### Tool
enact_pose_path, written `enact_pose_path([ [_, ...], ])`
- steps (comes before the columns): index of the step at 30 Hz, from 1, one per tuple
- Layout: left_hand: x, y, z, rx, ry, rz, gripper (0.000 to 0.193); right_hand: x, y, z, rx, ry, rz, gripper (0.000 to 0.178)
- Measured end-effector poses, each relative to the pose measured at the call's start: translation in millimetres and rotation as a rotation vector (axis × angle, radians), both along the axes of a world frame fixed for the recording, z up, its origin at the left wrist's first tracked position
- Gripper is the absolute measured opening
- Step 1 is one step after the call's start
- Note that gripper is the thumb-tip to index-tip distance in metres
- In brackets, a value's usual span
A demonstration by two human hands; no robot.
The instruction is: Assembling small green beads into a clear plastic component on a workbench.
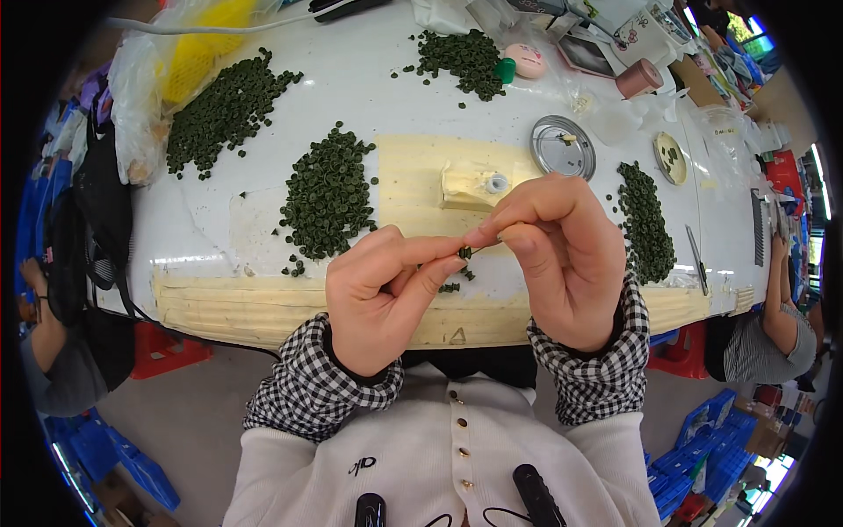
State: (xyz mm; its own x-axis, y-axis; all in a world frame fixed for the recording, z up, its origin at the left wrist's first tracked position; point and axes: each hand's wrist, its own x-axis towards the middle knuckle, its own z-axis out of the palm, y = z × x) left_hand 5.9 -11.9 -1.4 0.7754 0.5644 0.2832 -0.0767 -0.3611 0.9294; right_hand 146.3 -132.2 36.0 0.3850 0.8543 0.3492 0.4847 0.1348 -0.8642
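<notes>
My left hand pinches a small dark green round part between thumb and index finger. My right hand meets it fingertip to fingertip, its thumb and index finger closed at the same part; what they grip is too small to make out. A few loose green parts lie on the table just below the fingertips. Behind my hands a block wrapped in yellowish tape carries a small white round fitting. The nearest large heap of green parts lies left of the block.
More green heaps lie at the far left, far middle and right. A round metal lid, a pale dish and a slim knife-like tool are on the right. Other people sit at both sides.
</notes>
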Motion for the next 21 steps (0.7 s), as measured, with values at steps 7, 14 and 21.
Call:
enact_pose_path([
  [7,0.3,-0.3,-0.8,0.000,-0.012,0.004,0.017,-1.1,1.2,-0.3,0.022,0.013,-0.017,0.019],
  [14,0.6,-1.3,-1.0,-0.006,-0.021,0.004,0.017,13.6,11.5,-16.1,0.253,-0.139,-0.429,0.006],
  [21,-1.1,-0.5,-2.7,-0.021,-0.026,0.023,0.018,20.7,16.4,-20.9,0.003,-0.547,-0.411,0.010],
])
